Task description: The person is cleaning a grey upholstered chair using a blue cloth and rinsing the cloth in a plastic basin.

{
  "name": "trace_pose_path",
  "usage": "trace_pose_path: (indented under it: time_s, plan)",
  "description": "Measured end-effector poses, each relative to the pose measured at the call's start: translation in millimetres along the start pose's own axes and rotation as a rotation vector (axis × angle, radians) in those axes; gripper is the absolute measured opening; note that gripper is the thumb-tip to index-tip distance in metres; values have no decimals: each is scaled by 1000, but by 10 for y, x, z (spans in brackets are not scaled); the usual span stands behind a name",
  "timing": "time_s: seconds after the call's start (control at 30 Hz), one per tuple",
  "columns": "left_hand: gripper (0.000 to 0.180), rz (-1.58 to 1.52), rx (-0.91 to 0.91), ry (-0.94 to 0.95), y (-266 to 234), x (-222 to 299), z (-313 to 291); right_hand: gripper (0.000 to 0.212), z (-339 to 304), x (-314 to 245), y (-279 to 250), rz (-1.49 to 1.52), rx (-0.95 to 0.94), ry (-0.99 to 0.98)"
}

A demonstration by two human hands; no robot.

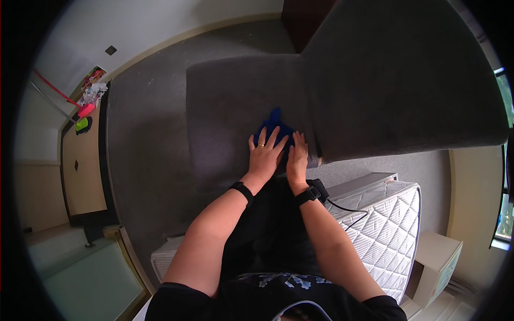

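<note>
A crumpled blue cloth [276, 125] lies on the dark grey upholstered seat [225, 101] in front of me. My left hand [265, 158] presses down flat on the cloth with its fingers spread, a ring on one of them. Beside it, my right hand [297, 159] rests along the cloth's right edge, fingers stretched and close together near the seat's near right corner. Part of the cloth is hidden under my hands. Both wrists wear black bands, and a cable runs from the device on the right one.
To the right rises a large dark grey upholstered panel [396, 80] joined to the seat. A white quilted mattress [380, 219] lies behind my right arm, near a small white cabinet [436, 262]. At far left are a green brush [82, 124], a pink dustpan [85, 110] and crumpled paper.
</note>
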State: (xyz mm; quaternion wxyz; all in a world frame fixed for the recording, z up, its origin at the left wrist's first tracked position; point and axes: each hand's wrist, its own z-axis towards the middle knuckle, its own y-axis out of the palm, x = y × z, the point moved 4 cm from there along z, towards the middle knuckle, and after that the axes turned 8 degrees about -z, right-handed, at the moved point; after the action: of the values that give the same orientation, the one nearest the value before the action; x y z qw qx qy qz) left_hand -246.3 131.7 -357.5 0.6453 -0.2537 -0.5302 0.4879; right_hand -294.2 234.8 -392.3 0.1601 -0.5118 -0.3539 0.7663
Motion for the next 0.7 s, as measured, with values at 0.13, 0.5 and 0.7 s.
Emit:
trace_pose_path:
  time_s: [0.13, 0.5, 0.7]
  plan:
    - [44, 92, 27, -51, -152, -205, -182, 41, 12, 20, -14, -46, 12, -25]
    - [40, 322, 201, -631, -707, -1224, -928, 58, -31, -62, 100, -417, -95, -113]
    - [41, 306, 125, -527, -505, -861, -502, 59, -16, -70, 85, -434, -102, -100]
